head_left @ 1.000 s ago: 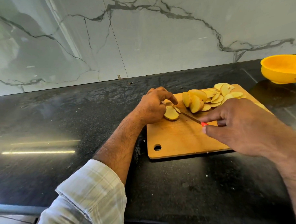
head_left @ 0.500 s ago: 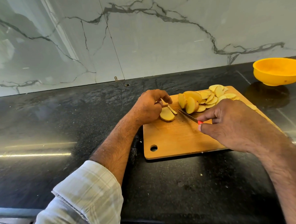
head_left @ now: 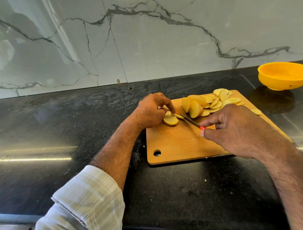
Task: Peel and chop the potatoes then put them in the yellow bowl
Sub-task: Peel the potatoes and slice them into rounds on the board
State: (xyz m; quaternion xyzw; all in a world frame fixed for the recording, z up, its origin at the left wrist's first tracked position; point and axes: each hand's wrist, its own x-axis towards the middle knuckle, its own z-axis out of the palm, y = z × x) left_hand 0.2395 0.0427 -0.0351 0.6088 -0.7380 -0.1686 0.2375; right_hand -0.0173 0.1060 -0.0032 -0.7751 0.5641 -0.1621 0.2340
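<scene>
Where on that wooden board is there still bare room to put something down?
The near part of the wooden chopping board, around its round hole, is bare. The far right end is crowded with pale potato slices; the left hand and right hand fill the middle.

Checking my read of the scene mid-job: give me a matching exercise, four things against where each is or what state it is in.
Things:
1. yellow bowl
2. knife
3. potato piece
4. pile of slices

Places or states:
A. held down by the left hand
B. heaped on the far part of the cutting board
C. on the counter, off the board, no potato seen inside
D. gripped in the right hand

Pairs: 1-C, 2-D, 3-A, 4-B
</scene>
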